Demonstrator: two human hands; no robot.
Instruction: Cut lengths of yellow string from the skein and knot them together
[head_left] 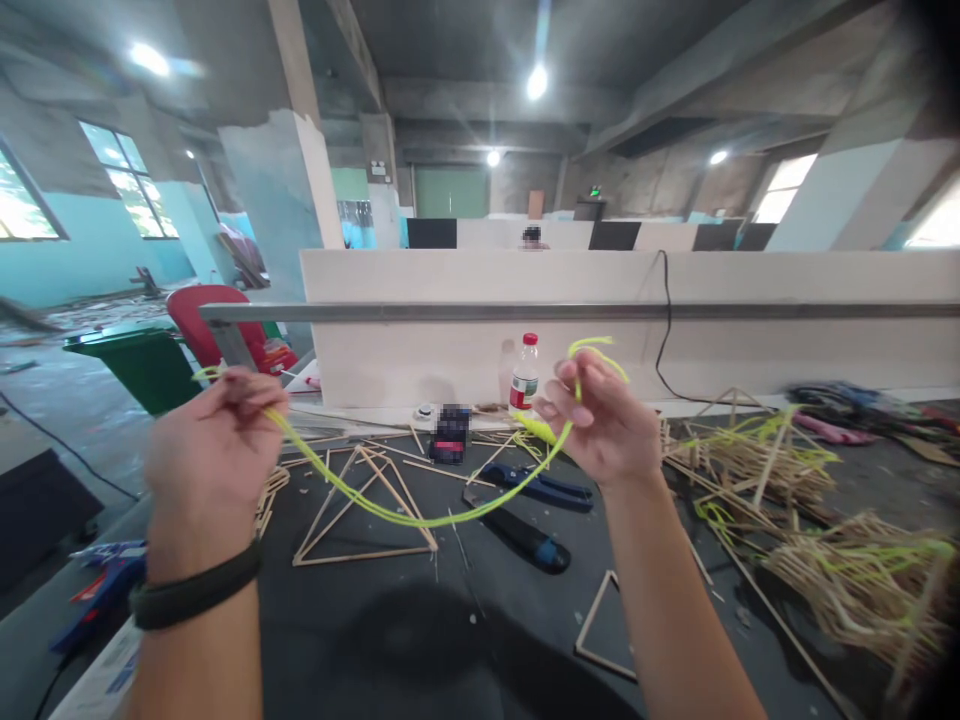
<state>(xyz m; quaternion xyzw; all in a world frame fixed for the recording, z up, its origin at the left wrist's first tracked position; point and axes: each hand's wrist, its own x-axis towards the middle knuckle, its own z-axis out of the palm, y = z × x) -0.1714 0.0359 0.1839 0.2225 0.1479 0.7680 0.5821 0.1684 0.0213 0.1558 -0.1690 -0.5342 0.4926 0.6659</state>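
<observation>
The two hands are apart above the desk (300, 650), each pinching a doubled yellow cord (420, 522) near one end: the left hand (217, 440) toward the left edge, the right hand (600, 415) farther right. The cord sags between them, its tips poking past the fingers. Beyond and below it, a stick frame (367, 553) rests on the desk, with cutters (536, 487) and a knife (525, 535) to its right. A bottle (528, 368) stands by the far edge; stick bundles (862, 580) lie toward the right edge.
</observation>
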